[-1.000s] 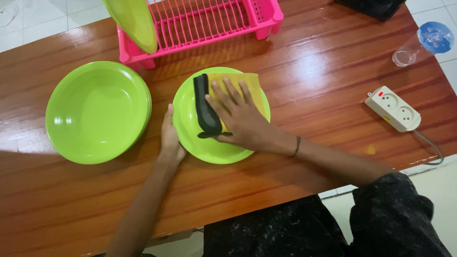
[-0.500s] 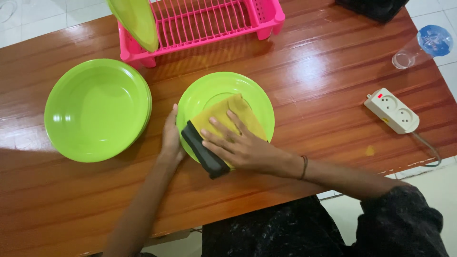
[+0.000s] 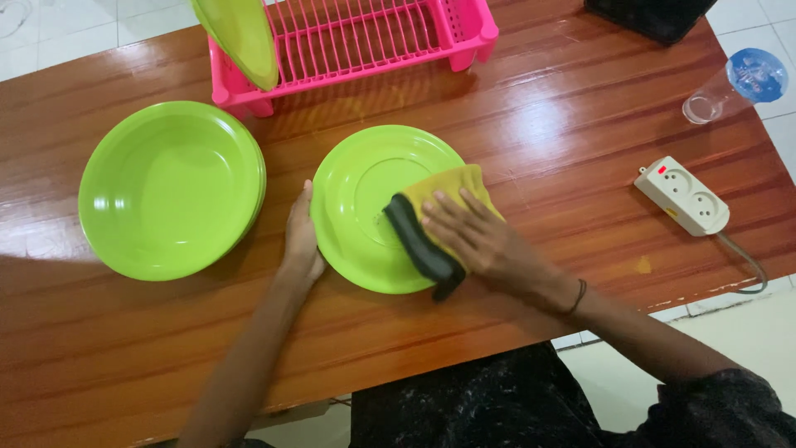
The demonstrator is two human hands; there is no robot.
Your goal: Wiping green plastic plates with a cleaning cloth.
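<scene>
Mid-wipe: right hand [image 3: 485, 241] presses flat on a yellow cloth [image 3: 452, 187], at the green plate's [image 3: 365, 207] 4 o'clock; left hand [image 3: 300, 236] steadies the rim, probably lightly. The 10 o'clock side looks next.

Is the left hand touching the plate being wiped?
Touching. The head view shows the left hand with its thumb and palm edge pressed against the plate at its left rim, no gap between them.
</scene>
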